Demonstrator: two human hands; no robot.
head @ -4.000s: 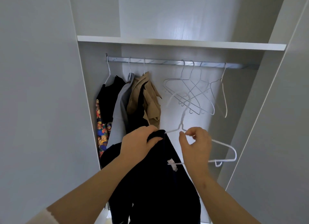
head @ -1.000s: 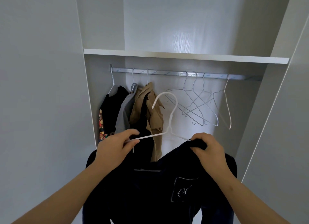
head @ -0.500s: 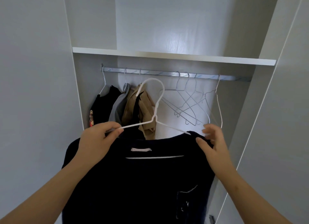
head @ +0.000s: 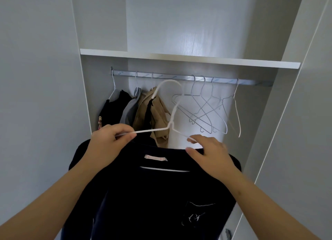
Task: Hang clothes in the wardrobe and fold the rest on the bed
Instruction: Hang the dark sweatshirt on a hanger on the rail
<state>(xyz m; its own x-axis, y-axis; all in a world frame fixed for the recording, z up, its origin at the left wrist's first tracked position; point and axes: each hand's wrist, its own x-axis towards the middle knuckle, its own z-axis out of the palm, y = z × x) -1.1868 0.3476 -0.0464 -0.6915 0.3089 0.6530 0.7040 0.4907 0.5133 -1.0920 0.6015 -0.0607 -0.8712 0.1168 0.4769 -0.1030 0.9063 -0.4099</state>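
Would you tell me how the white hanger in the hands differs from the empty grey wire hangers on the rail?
The white wire hanger carries a dark navy top; the grey wire hangers are bare. The left hand holds the white one off the silver rail; the grey ones hook on it. Both are thin wire.

A navy top [head: 152, 195] on a white hanger [head: 172, 112]; black [head: 116, 105], grey [head: 130, 108] and tan [head: 158, 114] garments behind.

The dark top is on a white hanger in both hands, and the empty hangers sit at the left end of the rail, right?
Not quite: the head view shows the empty hangers toward the right end of the rail; hung clothes fill the left. The rest stands.
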